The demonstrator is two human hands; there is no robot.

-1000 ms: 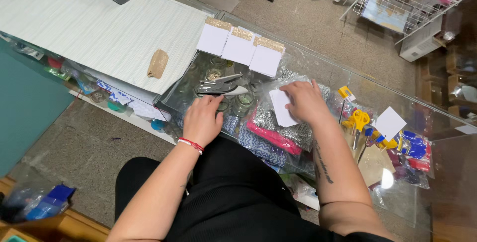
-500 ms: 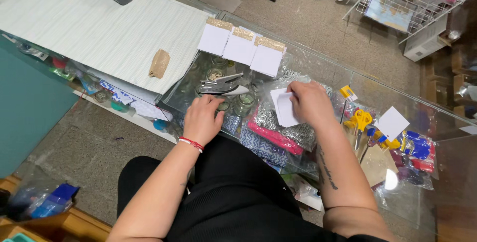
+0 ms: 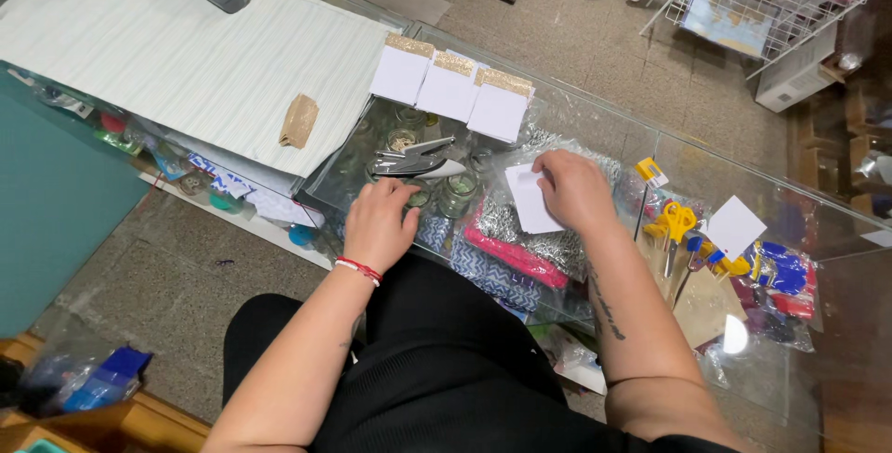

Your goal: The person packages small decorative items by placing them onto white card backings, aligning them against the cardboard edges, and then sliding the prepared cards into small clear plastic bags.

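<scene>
On the glass tabletop (image 3: 604, 128) we see the left hand (image 3: 379, 223) resting palm down with its grip loose on nothing, just below the metal hole punch (image 3: 409, 162), while the right hand (image 3: 573, 190) pinches a small white card (image 3: 531, 200) at its edge.

Left hand (image 3: 379, 223) flat; right hand (image 3: 573, 189) seemingly pinching
</scene>
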